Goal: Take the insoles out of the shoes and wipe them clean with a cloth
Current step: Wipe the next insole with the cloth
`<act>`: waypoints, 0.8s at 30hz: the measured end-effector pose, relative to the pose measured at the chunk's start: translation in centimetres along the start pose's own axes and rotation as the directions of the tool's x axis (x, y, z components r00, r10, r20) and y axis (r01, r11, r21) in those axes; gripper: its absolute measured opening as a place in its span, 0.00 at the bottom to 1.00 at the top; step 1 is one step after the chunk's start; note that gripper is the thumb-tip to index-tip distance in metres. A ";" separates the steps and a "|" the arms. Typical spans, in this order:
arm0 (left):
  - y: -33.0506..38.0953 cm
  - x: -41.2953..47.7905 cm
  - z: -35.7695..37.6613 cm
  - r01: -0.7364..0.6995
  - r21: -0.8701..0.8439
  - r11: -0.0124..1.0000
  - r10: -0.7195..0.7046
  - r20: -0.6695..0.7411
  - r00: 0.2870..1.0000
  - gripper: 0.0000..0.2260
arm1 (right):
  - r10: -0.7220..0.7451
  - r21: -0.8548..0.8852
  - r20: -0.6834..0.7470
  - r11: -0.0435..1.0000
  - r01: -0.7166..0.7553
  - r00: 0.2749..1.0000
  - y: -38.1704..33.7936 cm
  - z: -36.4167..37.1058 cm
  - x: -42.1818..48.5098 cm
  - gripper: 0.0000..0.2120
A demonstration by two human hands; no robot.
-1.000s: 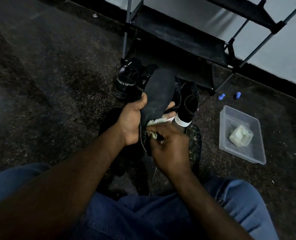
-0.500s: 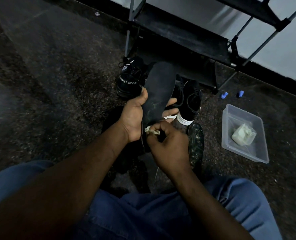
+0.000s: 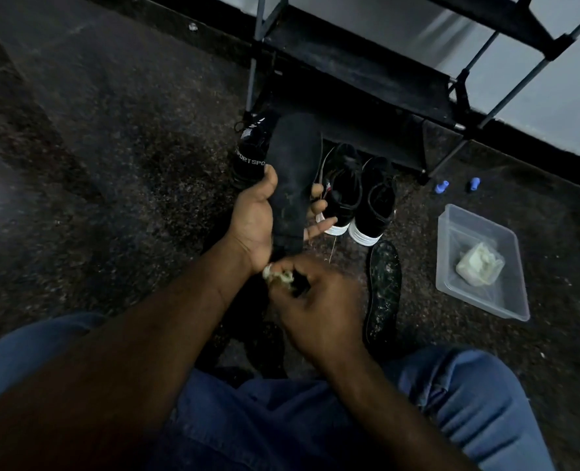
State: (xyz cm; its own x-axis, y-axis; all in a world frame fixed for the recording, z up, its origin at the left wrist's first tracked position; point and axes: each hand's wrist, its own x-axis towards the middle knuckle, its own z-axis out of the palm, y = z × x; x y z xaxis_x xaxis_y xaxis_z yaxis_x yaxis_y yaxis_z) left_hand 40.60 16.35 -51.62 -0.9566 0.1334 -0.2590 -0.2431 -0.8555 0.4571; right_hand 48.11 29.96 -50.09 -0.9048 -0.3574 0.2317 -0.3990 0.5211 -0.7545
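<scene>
My left hand grips a long black insole by its lower half and holds it upright over the floor. Below it, my right hand pinches a small pale cloth against the insole's heel end. Two black shoes with white soles stand just behind the insole, and a black sport shoe with white lettering sits to their left. A second dark insole lies flat on the floor to the right of my right hand.
A clear plastic tub with a crumpled pale cloth inside sits on the dark speckled floor at right. Two small blue caps lie beyond it. A black shoe rack stands against the wall behind the shoes. My jeans fill the bottom.
My right hand with the cloth has slid down the insole from its middle to the heel end. The left hand keeps its hold on the insole.
</scene>
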 end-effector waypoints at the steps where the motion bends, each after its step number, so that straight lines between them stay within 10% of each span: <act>1: 0.1 0.1 0.1 -0.003 -0.013 1.000 0.003 0.007 1.000 0.30 | -0.018 0.008 0.039 1.000 0.017 0.999 0.1 0.2 -0.7 0.08; 8: 0.6 -0.1 -0.3 -0.002 -0.012 1.000 0.003 0.070 0.998 0.30 | 0.182 0.276 -0.227 0.954 -0.116 0.957 0.8 -1.1 -0.1 0.04; 18: 1.2 -0.4 -0.2 -0.101 -0.020 0.995 0.103 0.091 0.991 0.30 | 0.421 0.444 0.215 0.762 -0.472 0.881 1.8 -0.3 -0.8 0.03; 24: 1.1 -0.7 0.2 -0.064 0.012 0.998 0.062 0.112 0.992 0.30 | 0.587 0.649 0.027 0.606 -0.461 0.809 2.5 -2.6 1.0 0.04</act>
State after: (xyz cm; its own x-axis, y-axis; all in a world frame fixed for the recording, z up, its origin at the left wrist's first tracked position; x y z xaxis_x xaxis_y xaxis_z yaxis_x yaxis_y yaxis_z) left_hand 40.95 15.43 -50.83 -0.9818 0.1353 -0.1332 -0.1835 -0.8564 0.4825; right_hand 45.83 32.93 -50.16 -0.9624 -0.0042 -0.2716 0.2716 -0.0223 -0.9622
